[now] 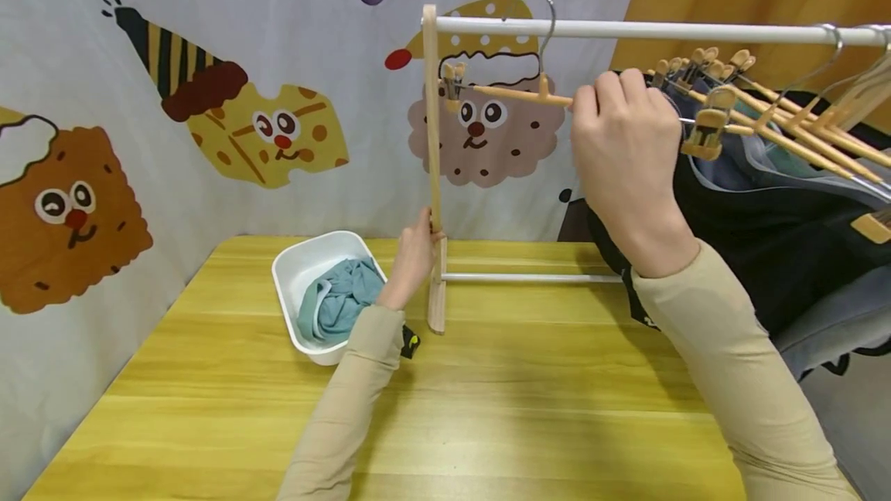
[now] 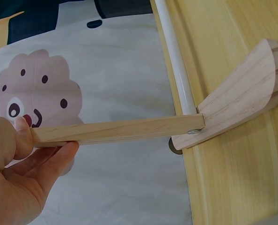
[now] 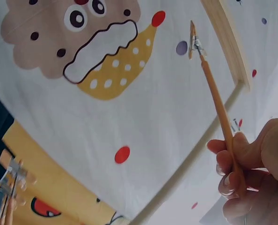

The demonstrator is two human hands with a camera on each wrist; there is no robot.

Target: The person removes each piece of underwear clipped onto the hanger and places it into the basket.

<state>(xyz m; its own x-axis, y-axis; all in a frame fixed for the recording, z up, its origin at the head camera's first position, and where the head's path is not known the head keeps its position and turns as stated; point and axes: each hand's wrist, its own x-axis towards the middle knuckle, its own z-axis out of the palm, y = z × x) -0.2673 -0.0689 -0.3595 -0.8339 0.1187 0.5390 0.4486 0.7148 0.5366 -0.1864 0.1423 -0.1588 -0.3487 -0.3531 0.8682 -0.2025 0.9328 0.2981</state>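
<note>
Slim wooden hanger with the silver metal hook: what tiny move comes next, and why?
Perhaps the right hand, which grips the hanger, should lift it clear of the round white rail: the hook arches above that rail, one wooden end clip holds no fabric, and crumpled teal fabric lies in the white rounded basin.

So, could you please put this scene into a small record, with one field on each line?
Left hand: grips the rack's wooden post
Right hand: holds a clip hanger by its bar
Hanger's hook: arches over the white rail; contact unclear
Basin: white, on the wooden table, with teal cloth inside
Right side: more hangers, dark fabric
</note>
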